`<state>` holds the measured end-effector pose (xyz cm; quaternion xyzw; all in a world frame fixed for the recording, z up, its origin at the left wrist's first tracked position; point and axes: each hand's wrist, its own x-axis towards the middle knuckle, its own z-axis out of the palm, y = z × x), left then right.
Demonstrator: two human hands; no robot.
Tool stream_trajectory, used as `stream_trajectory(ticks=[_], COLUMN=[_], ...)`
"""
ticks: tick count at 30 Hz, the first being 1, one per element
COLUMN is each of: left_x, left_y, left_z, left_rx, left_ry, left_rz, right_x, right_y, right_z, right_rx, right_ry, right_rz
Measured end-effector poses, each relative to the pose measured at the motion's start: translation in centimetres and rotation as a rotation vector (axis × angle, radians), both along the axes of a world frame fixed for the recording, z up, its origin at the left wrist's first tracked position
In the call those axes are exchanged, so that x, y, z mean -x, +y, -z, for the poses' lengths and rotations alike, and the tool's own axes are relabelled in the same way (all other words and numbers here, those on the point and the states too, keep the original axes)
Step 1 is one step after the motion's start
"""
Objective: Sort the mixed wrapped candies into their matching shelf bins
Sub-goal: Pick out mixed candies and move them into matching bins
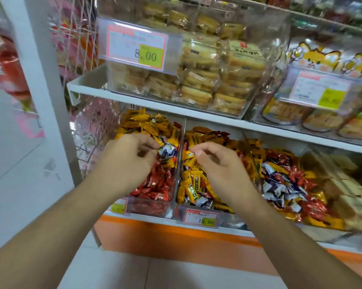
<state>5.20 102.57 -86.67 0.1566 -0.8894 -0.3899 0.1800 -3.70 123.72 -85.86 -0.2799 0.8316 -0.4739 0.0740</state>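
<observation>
White upright post point(40, 86) at far left; clear divider point(179, 161) stands between our hands. Left hand point(126, 157) over the red-and-yellow bin point(153, 203), fingers pinching a blue-white candy point(167, 150). Right hand point(219, 165) over the yellow bin point(196, 207), fingertips pinching a yellow candy point(187, 154). Mixed bin point(286, 184) further right; biscuit box point(196, 65) on the shelf above.

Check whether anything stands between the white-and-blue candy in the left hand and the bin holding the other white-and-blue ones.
Yes. The left hand pinches the white-and-blue candy over the leftmost bin. The clear divider, the right hand and the middle bin lie between it and the right bin with most matching candies.
</observation>
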Motion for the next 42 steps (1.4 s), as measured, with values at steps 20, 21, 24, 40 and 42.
stream_trajectory(ticks=[20, 21, 24, 40, 42], left_x=[5.1, 5.3, 5.7, 5.3, 5.2], left_y=[17.7, 18.0, 18.7, 18.6, 18.5], left_z=[2.1, 2.1, 2.2, 2.0, 1.8], left_rx=[0.242, 0.241, 0.247, 0.217, 0.203], left_ry=[-0.023, -0.030, -0.043, -0.064, -0.057], left_rz=[0.570, 0.571, 0.554, 0.506, 0.493], right_x=[8.9, 8.8, 8.2, 8.5, 8.3], right_y=[27.0, 27.1, 26.8, 26.1, 26.1], right_z=[1.1, 1.1, 1.4, 1.7, 1.4], right_rx=[-0.653, -0.697, -0.786, -0.616, -0.504], right_ry=[0.003, -0.006, 0.044, 0.207, 0.202], right_rz=[0.349, 0.336, 0.298, 0.428, 0.462])
